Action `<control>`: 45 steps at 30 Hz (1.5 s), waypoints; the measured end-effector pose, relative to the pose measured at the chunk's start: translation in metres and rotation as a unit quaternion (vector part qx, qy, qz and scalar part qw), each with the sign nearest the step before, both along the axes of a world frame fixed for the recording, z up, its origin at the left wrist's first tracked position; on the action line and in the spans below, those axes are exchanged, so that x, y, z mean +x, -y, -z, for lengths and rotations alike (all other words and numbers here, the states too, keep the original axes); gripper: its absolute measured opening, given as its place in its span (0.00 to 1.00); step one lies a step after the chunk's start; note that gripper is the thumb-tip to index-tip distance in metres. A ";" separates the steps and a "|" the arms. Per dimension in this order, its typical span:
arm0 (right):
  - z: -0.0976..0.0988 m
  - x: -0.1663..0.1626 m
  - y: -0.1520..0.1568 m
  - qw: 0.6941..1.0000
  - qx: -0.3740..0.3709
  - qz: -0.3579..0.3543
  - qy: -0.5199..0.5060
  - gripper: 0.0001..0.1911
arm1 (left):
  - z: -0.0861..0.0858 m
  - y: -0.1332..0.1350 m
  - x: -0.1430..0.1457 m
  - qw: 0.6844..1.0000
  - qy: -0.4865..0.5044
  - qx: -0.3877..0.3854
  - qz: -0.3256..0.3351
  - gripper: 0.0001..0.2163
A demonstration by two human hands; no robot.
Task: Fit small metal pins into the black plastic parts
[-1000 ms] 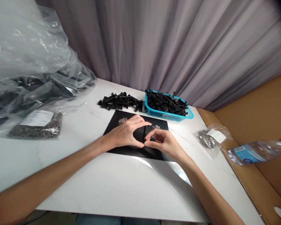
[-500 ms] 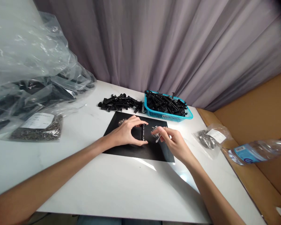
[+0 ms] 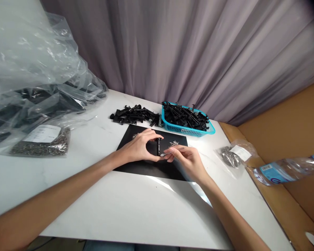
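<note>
Over a black mat (image 3: pixel 146 169), my left hand (image 3: pixel 140 147) holds a narrow black plastic part (image 3: pixel 158 147) upright, thumb at its lower end and fingers at its upper end. My right hand (image 3: pixel 187 158) pinches a thin stick with a whitish tip (image 3: pixel 165 153); the stick resembles a cotton swab, but its kind is not certain. Its tip meets the lower end of the black part, close to my left thumb. Behind my right hand lies a small pile of shiny metal pieces (image 3: pixel 174 143). A second such pile (image 3: pixel 135 135) is partly hidden behind my left hand.
A blue basket (image 3: pixel 188 131) full of black plastic parts stands at the back, with a loose heap of them (image 3: pixel 136 114) beside it. Bags of metal pieces lie left (image 3: pixel 45 143) and right (image 3: pixel 231 157). A large clear bag (image 3: pixel 42 69) and a plastic bottle (image 3: pixel 288 169) flank the table.
My right hand has moved left and slightly down, bringing the stick from beside the metal pile to the black part's lower end. My left hand stays almost in place.
</note>
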State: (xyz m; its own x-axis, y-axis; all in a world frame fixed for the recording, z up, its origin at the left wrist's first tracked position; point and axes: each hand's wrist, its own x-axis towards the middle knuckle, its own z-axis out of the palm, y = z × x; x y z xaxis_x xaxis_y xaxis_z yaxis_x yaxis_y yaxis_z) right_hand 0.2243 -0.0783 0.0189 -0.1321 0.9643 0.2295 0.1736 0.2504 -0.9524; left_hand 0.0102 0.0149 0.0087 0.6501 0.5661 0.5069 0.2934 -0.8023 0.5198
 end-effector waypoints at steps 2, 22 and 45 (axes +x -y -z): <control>0.000 -0.001 0.002 1.000 -0.001 -0.003 0.007 0.20 | -0.001 0.000 -0.001 1.000 0.002 0.004 -0.001 0.28; -0.003 0.003 -0.002 0.973 0.128 0.187 0.050 0.25 | -0.005 -0.002 -0.001 0.999 -0.032 -0.005 0.011 0.30; -0.053 0.061 -0.113 0.769 0.220 0.370 0.472 0.13 | -0.011 -0.060 -0.059 0.920 -0.129 0.199 -0.311 0.11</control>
State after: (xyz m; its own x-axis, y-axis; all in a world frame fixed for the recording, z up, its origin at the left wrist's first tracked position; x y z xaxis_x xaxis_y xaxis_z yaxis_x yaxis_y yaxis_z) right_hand 0.2854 0.0348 0.0722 0.1081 0.7119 0.6939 0.9860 0.0124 -0.1663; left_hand -0.0487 0.0748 0.0202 0.3913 0.6722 0.6286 0.8325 -0.5496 0.0696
